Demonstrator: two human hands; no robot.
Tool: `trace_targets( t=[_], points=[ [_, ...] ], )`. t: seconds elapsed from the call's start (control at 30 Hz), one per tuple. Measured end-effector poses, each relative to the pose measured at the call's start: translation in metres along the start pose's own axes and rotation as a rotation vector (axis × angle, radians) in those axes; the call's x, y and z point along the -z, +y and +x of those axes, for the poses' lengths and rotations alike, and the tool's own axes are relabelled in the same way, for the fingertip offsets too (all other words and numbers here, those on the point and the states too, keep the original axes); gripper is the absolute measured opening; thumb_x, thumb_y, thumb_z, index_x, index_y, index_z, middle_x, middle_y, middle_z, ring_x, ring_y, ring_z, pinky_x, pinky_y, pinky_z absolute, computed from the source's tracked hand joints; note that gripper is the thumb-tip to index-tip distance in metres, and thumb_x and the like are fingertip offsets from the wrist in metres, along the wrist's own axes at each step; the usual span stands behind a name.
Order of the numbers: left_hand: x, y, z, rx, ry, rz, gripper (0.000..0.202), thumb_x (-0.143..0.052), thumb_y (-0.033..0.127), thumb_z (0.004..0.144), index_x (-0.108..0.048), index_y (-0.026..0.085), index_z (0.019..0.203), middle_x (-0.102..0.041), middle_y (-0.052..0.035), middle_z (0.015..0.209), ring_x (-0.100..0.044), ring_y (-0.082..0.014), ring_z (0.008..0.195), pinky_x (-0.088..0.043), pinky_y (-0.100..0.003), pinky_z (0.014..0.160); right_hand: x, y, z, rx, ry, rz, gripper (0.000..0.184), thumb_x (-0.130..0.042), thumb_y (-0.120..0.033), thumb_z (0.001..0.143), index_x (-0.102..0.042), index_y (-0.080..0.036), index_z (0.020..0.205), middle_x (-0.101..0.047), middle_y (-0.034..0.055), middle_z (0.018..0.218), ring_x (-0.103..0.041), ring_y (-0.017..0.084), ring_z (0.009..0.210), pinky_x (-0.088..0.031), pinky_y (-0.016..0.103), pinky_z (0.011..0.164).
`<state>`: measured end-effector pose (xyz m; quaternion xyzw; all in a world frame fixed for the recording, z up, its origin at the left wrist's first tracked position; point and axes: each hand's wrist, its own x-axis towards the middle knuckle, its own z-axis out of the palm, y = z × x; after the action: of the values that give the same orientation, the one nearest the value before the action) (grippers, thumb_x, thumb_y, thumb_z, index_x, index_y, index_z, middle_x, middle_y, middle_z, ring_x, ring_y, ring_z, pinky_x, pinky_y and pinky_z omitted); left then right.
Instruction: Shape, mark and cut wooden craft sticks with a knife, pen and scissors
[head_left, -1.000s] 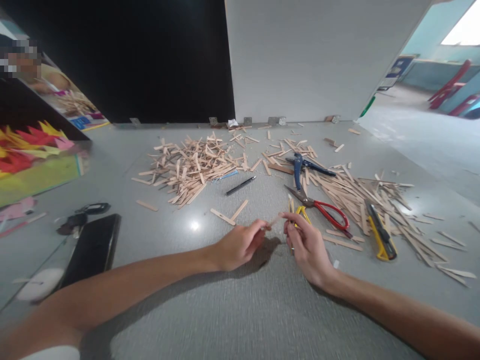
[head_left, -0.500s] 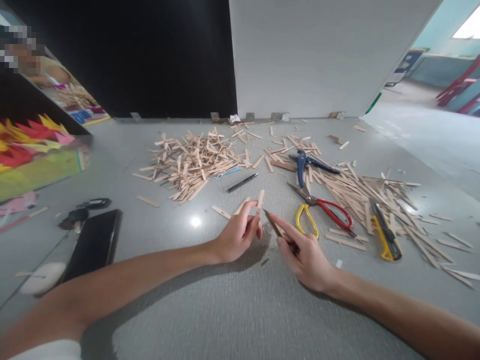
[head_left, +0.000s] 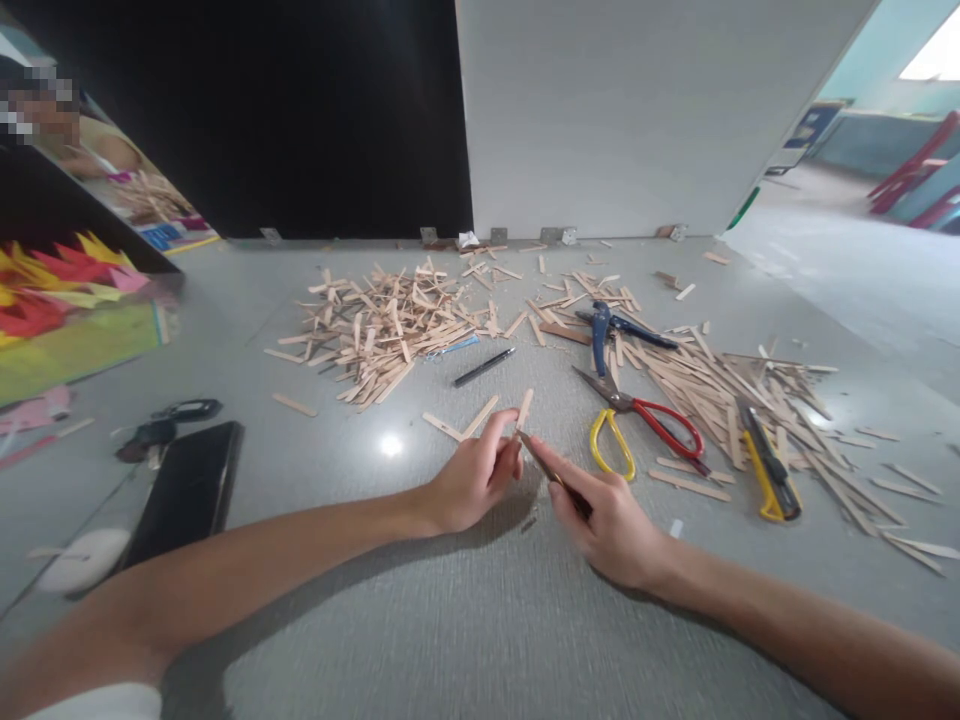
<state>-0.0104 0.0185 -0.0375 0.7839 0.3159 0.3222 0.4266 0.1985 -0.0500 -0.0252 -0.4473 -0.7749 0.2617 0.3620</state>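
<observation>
Between the thumb and fingers of my left hand (head_left: 474, 480) is a short wooden craft stick (head_left: 526, 405), tilted upward. My right hand (head_left: 611, 515) grips a slim craft knife (head_left: 551, 462) with a brownish handle, the index finger laid along its top. The knife's pointed tip meets the stick or comes very close to it; I cannot tell which. Just beyond my left hand, two loose sticks (head_left: 480, 415) lie in a V on the grey table. Scissors (head_left: 619, 400) with one yellow and one red handle rest open past my right hand.
Behind the hands are a heap of wooden sticks (head_left: 382, 325), a black pen (head_left: 485, 367) and a blue cutting tool (head_left: 602, 335). More sticks (head_left: 705, 385) and a yellow box cutter (head_left: 772, 465) lie right. A phone (head_left: 184, 495) and white mouse (head_left: 84, 560) sit left. A black-and-white panel (head_left: 637, 120) stands at the back.
The craft knife's tip has moved left to the stick, with my right hand turning slightly. The stick now leans a little more to the right.
</observation>
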Motion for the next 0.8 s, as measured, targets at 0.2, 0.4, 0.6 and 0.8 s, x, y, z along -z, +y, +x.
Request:
trace_targets(
  t=[0.2,0.4,0.6,0.8],
  points=[
    [-0.001,0.001,-0.001,0.076,-0.006,-0.012,0.036,-0.04,0.052,0.112,-0.042,0.021,0.131,-0.068,0.003,0.073,-0.06,-0.014,0.056,-0.043,-0.024,0.057,-0.002,0.001,-0.003,0.014,-0.028,-0.032,0.058,-0.041,-0.019,0.103,-0.058,0.002,0.154,-0.056,-0.0026,0.063,-0.041,0.01,0.048,-0.04,0.022,0.053],
    [0.003,0.005,0.007,0.157,-0.118,-0.335,0.052,-0.043,0.074,0.106,-0.037,0.025,0.119,-0.066,0.0041,0.075,-0.047,-0.0099,0.045,-0.039,-0.022,0.049,0.006,-0.001,0.005,-0.102,-0.079,0.072,0.058,-0.043,-0.023,0.102,-0.06,0.003,0.151,-0.045,-0.0059,0.062,-0.03,0.009,0.049,-0.034,0.021,0.049],
    [0.005,0.006,0.011,0.201,-0.133,-0.424,0.054,-0.049,0.075,0.103,-0.038,0.025,0.118,-0.068,0.0029,0.075,-0.047,-0.0093,0.043,-0.035,-0.021,0.045,0.011,-0.001,0.011,-0.168,-0.088,0.162,0.059,-0.044,-0.028,0.103,-0.062,0.001,0.15,-0.036,-0.0067,0.063,-0.025,0.01,0.053,-0.029,0.022,0.048],
    [0.0,0.003,0.007,0.115,0.01,-0.121,0.036,-0.045,0.056,0.11,-0.043,0.023,0.124,-0.069,0.0022,0.074,-0.062,-0.0154,0.057,-0.048,-0.026,0.06,0.005,-0.001,0.008,-0.179,-0.033,0.097,0.058,-0.047,-0.026,0.1,-0.065,0.001,0.147,-0.04,-0.0066,0.061,-0.023,0.009,0.051,-0.032,0.021,0.049]
  ],
)
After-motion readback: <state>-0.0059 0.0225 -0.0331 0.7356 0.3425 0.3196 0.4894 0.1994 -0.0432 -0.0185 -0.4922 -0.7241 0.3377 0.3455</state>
